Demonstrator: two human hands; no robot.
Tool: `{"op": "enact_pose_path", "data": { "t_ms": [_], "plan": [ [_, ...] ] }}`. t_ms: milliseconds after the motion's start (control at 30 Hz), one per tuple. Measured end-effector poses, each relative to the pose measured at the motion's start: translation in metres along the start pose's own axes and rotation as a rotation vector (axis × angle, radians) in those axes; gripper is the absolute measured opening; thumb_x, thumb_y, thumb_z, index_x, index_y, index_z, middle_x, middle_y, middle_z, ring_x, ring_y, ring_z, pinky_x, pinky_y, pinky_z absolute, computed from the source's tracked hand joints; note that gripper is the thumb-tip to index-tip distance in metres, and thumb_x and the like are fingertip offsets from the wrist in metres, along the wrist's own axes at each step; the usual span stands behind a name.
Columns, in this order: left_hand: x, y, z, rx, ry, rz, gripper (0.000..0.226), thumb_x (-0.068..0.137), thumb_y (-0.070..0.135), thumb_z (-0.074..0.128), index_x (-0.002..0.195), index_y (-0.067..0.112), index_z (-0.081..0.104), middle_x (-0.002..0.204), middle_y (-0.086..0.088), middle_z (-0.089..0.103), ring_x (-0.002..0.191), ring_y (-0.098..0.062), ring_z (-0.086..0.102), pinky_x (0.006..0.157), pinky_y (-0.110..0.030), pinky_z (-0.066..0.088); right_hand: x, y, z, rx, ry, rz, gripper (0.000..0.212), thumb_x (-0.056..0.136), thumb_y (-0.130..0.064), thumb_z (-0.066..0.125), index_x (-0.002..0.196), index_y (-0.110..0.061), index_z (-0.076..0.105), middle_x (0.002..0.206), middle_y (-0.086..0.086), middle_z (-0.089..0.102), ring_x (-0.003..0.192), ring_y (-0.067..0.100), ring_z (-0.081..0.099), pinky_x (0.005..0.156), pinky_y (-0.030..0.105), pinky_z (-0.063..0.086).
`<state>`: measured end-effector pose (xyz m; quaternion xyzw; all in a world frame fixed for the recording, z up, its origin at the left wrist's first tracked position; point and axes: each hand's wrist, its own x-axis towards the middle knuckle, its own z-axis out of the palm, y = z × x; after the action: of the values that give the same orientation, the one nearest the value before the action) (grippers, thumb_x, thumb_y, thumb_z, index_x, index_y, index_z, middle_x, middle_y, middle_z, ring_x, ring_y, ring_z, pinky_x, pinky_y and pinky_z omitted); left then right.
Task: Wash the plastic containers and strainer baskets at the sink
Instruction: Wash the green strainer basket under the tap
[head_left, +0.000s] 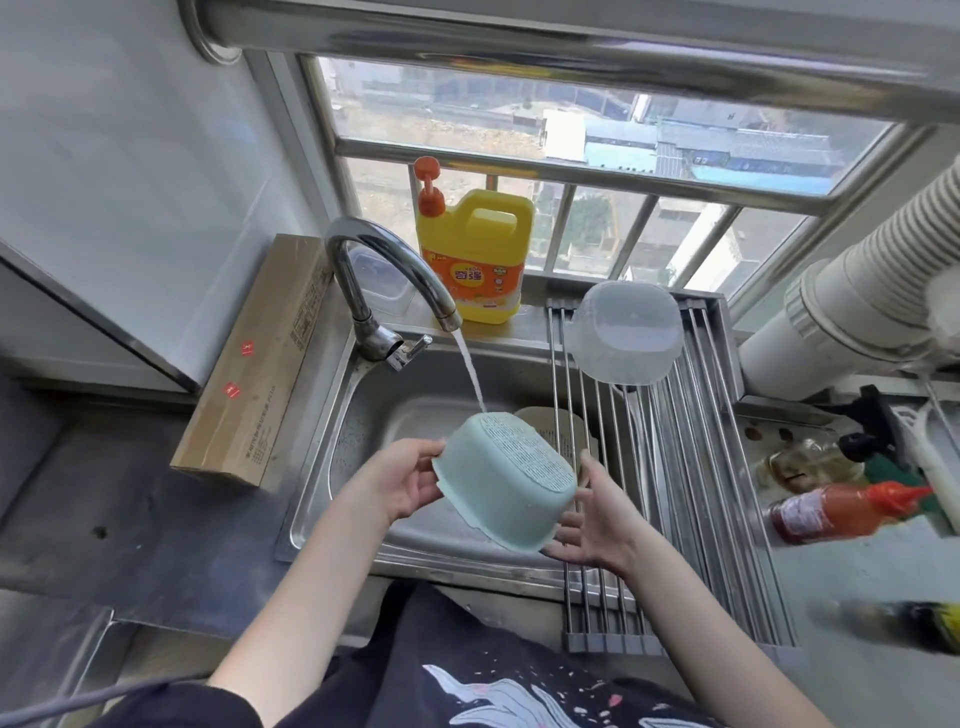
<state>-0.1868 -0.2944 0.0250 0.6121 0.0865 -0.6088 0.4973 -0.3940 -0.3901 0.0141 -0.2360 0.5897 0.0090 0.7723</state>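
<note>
dark printed garment (467, 691), nearest the camera, white pattern across the front, two bare forearms reaching forward over it.

left hand (400, 483): fingers curled round the rim of the strainer basket on its left side, thumb on the outer wall.

right hand (597, 519): palm up, fingers spread and cupped under the basket's lower right rim, thumb raised along its side; it supports rather than pinches, fingers fairly straight.

strainer basket (511, 478): pale green plastic, held above the sink bowl between both hands, tilted with its perforated base turned up and away toward the tap.

water stream (470, 371): running from the spout, landing on the far edge of the basket's base.

sink (363, 415): stainless steel, single bowl, a beige item lying in it behind the basket, partly hidden.

roll-up drying rack (691, 493): steel rods laid across the right part of the sink.

plastic container (626, 332): translucent, upside down on the far end of the rack.

faucet (374, 280): chrome gooseneck, at the sink's far left corner.

cardboard box (260, 358): long, brown, lying on the counter left of the sink.

detergent bottle (475, 254): yellow, orange pump, on the sill behind the tap.

red-capped sauce bottle (852, 512): lying on the counter to the right.

window (571, 171): barred, rooftops beyond.
</note>
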Motion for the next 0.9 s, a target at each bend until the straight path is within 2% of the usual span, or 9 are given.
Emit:
{"op": "enact_pose_path", "data": {
  "t_ms": [100,267,333,433,533,633,733,833,900],
  "plan": [
    [0.002,0.002,0.008,0.099,-0.063,-0.005,0.015,0.096,0.01,0.051,0.088,0.002,0.061,0.068,-0.006,0.067,0.048,-0.011,0.066,0.042,-0.02,0.053,-0.012,-0.007,-0.013,-0.19,-0.101,-0.045,0.045,0.087,-0.061,0.047,0.109,-0.022,0.054,0.111,0.019,0.063,0.105,0.034,0.062,0.076,0.044,0.055],
    [0.009,0.01,0.039,0.195,-0.096,0.024,0.018,0.096,0.024,0.052,0.095,0.009,0.062,0.082,-0.007,0.061,0.065,-0.016,0.057,0.057,-0.029,0.051,-0.018,-0.022,-0.051,-0.173,-0.231,-0.132,0.032,0.086,-0.044,0.057,0.115,-0.031,0.049,0.117,0.017,0.065,0.108,0.034,0.064,0.091,0.052,0.051],
    [0.009,0.011,0.057,0.133,-0.112,0.008,0.019,0.096,0.032,0.051,0.102,0.014,0.056,0.088,-0.011,0.058,0.075,-0.023,0.057,0.069,-0.036,0.052,-0.015,-0.028,-0.062,-0.17,-0.135,-0.158,0.046,0.084,-0.045,0.059,0.123,-0.027,0.043,0.114,0.024,0.063,0.099,0.037,0.067,0.082,0.048,0.056],
    [0.012,0.01,0.079,0.185,-0.202,-0.031,0.02,0.094,0.035,0.052,0.099,0.016,0.056,0.103,-0.015,0.057,0.093,-0.031,0.059,0.093,-0.047,0.05,-0.01,-0.043,-0.07,-0.123,0.029,-0.13,0.06,0.085,-0.053,0.054,0.125,-0.009,0.046,0.101,0.026,0.061,0.072,0.029,0.07,0.055,0.031,0.058],
    [0.015,0.013,0.096,0.163,-0.299,-0.055,0.023,0.094,0.032,0.05,0.101,0.011,0.057,0.108,-0.016,0.058,0.093,-0.032,0.063,0.087,-0.044,0.054,-0.007,-0.058,-0.077,-0.106,0.1,-0.099,0.062,0.085,-0.057,0.05,0.117,-0.004,0.053,0.085,0.018,0.057,0.052,0.021,0.062,0.042,0.022,0.052],
    [0.025,0.018,0.105,0.245,-0.262,0.029,0.021,0.096,0.033,0.049,0.099,0.015,0.06,0.101,-0.011,0.063,0.09,-0.027,0.065,0.083,-0.039,0.056,-0.008,-0.066,-0.083,-0.07,0.129,-0.213,0.049,0.089,-0.055,0.047,0.112,-0.011,0.053,0.095,0.02,0.06,0.068,0.028,0.065,0.055,0.033,0.058],
    [0.038,0.019,0.112,0.383,-0.247,0.137,0.031,0.096,0.042,0.044,0.115,0.019,0.056,0.121,-0.007,0.059,0.105,-0.023,0.061,0.092,-0.035,0.05,-0.007,-0.068,-0.082,-0.141,0.253,-0.441,0.029,0.096,-0.043,0.043,0.114,-0.022,0.052,0.107,0.014,0.062,0.087,0.034,0.068,0.073,0.044,0.058],
    [0.049,0.007,0.129,0.557,-0.349,0.185,0.052,0.094,0.054,0.038,0.137,0.026,0.044,0.134,0.011,0.051,0.12,-0.01,0.048,0.106,-0.029,0.032,0.008,-0.055,-0.077,-0.281,0.399,-0.535,0.051,0.09,-0.053,0.043,0.13,-0.022,0.05,0.121,0.005,0.059,0.099,0.031,0.065,0.072,0.043,0.059],
    [0.06,-0.006,0.138,0.73,-0.34,0.24,0.061,0.089,0.054,0.047,0.142,0.027,0.034,0.137,0.007,0.05,0.126,-0.014,0.047,0.107,-0.033,0.035,0.022,-0.045,-0.077,-0.388,0.505,-0.573,0.077,0.079,-0.071,0.037,0.14,-0.026,0.043,0.134,0.004,0.053,0.119,0.028,0.055,0.091,0.05,0.051]
  ]
}}
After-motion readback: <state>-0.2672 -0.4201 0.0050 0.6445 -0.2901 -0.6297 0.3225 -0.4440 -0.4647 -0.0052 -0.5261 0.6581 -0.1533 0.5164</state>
